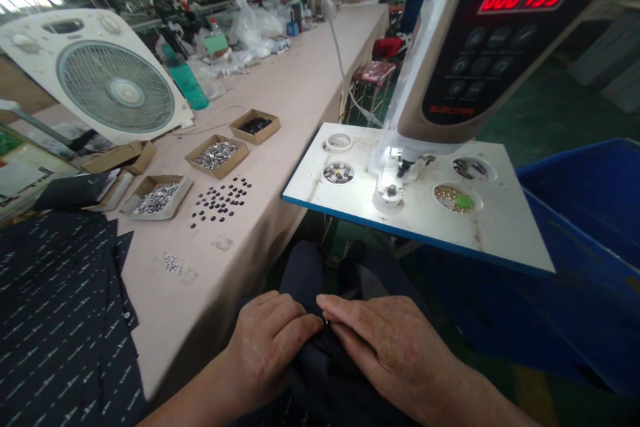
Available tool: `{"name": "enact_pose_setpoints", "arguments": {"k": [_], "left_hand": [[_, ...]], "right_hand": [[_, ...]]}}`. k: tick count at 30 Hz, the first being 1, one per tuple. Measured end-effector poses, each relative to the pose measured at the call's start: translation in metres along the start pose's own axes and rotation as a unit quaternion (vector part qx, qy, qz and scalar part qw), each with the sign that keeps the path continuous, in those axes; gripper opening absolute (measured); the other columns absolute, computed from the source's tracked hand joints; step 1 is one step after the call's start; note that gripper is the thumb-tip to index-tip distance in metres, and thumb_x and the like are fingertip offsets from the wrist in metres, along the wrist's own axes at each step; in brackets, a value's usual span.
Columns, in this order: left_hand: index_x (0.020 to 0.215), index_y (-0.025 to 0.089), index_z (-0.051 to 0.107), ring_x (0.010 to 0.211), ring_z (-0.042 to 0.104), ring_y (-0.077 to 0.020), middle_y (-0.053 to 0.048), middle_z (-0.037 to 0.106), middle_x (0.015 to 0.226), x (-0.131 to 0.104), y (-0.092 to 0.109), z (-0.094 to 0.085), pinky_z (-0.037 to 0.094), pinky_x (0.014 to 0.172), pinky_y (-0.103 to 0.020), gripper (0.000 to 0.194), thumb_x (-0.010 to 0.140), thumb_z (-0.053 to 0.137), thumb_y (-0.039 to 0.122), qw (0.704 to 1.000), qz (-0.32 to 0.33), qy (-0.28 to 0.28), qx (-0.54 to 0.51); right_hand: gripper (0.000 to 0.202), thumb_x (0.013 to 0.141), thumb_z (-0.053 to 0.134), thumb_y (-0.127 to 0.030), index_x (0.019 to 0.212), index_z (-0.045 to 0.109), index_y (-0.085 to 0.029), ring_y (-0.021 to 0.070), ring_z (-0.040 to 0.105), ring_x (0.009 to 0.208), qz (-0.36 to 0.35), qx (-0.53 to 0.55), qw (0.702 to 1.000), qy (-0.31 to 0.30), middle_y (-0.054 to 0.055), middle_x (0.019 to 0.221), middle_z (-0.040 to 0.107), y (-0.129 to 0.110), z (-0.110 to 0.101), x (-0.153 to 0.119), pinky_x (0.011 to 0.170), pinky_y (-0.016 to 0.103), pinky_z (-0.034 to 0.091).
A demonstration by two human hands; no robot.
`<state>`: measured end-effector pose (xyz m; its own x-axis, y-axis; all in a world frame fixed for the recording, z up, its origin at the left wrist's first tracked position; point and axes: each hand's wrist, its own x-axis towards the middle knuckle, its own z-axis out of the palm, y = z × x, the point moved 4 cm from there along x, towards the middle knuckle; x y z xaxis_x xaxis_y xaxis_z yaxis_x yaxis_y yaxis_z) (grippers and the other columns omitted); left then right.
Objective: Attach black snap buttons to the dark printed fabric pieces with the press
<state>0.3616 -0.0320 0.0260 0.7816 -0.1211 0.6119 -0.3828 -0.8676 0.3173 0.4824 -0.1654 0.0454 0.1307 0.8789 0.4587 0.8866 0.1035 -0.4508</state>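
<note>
Dark fabric (320, 373) lies over my lap, under both hands. My left hand (273, 337) is closed on it, thumb pointing right. My right hand (383, 333) meets it from the other side, its fingers pressed together on the fabric, with a tiny shiny piece between the two hands. Above and to the right stands a snap machine (450, 67) with a lit red display; its white table (425, 227) has round wells of small parts. Black caps (220, 203) and small silver pieces (173, 264) lie loose on the long table (270, 180).
Three small boxes of parts, one a cardboard box (240, 159), stand on the long table. Behind them are a fan (125, 90) and a teal bottle (189, 83). Patterned dark cloth (60, 320) covers the left edge. A blue bin (590, 213) is at right.
</note>
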Motion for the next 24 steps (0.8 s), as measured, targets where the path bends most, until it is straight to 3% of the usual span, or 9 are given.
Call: {"name": "enact_pose_setpoints", "arguments": {"k": [5, 8, 11, 13, 17, 24], "left_hand": [[0.109, 0.015, 0.058, 0.073, 0.054, -0.0187, -0.007, 0.06, 0.086, -0.002, -0.002, 0.003, 0.035, 0.064, -0.032, 0.018, 0.097, 0.048, 0.023, 0.999, -0.042, -0.02, -0.02], [0.108, 0.015, 0.058, 0.072, 0.054, -0.0186, -0.007, 0.06, 0.084, -0.001, -0.003, 0.003, 0.036, 0.064, -0.031, 0.017, 0.095, 0.05, 0.022, 0.998, -0.051, -0.018, -0.025], [0.109, 0.015, 0.058, 0.072, 0.054, -0.0182, -0.006, 0.059, 0.083, 0.0, -0.005, 0.003, 0.036, 0.063, -0.031, 0.018, 0.094, 0.05, 0.02, 0.998, -0.056, -0.014, -0.03], [0.109, 0.016, 0.058, 0.071, 0.054, -0.0179, -0.006, 0.058, 0.082, 0.001, -0.005, 0.003, 0.035, 0.063, -0.03, 0.018, 0.094, 0.049, 0.019, 0.997, -0.062, -0.02, -0.03], [0.098, 0.016, 0.057, 0.066, 0.048, -0.017, -0.004, 0.054, 0.074, 0.0, -0.005, 0.006, 0.028, 0.059, -0.03, 0.011, 0.094, 0.048, 0.022, 0.996, -0.072, -0.036, -0.027], [0.08, 0.018, 0.046, 0.064, 0.044, -0.0141, 0.0, 0.048, 0.071, 0.0, -0.01, 0.014, 0.023, 0.057, -0.029, 0.009, 0.085, 0.049, 0.01, 0.989, -0.119, -0.048, -0.067]], "right_hand": [[0.037, 0.091, 0.051, -0.014, 0.127, 0.059, -0.023, 0.0157, 0.07, 0.092, 0.03, 0.022, 0.998, -0.054, 0.0, 0.108, 0.073, -0.005, -0.009, 0.003, 0.084, 0.027, 0.051], [0.039, 0.089, 0.059, -0.026, 0.128, 0.06, -0.023, 0.02, 0.068, 0.098, 0.063, 0.042, 0.994, -0.077, 0.004, 0.113, 0.072, -0.007, -0.017, 0.003, 0.09, 0.031, 0.049], [0.067, 0.075, 0.076, -0.053, 0.132, 0.056, -0.024, 0.026, 0.066, 0.105, 0.078, 0.051, 0.99, -0.103, 0.007, 0.12, 0.069, -0.007, -0.02, 0.003, 0.095, 0.035, 0.046], [0.081, 0.065, 0.081, -0.061, 0.134, 0.054, -0.026, 0.0269, 0.065, 0.106, 0.077, 0.061, 0.988, -0.122, 0.005, 0.121, 0.068, -0.006, -0.019, 0.004, 0.095, 0.035, 0.044], [0.081, 0.065, 0.085, -0.055, 0.135, 0.05, -0.033, 0.0241, 0.064, 0.106, 0.076, 0.067, 0.983, -0.153, -0.001, 0.121, 0.067, -0.006, -0.013, 0.005, 0.093, 0.033, 0.043], [0.048, 0.086, 0.065, -0.02, 0.131, 0.052, -0.031, 0.0214, 0.065, 0.1, 0.071, 0.01, 0.986, -0.153, -0.002, 0.116, 0.068, -0.002, -0.003, 0.004, 0.089, 0.036, 0.042]]}}
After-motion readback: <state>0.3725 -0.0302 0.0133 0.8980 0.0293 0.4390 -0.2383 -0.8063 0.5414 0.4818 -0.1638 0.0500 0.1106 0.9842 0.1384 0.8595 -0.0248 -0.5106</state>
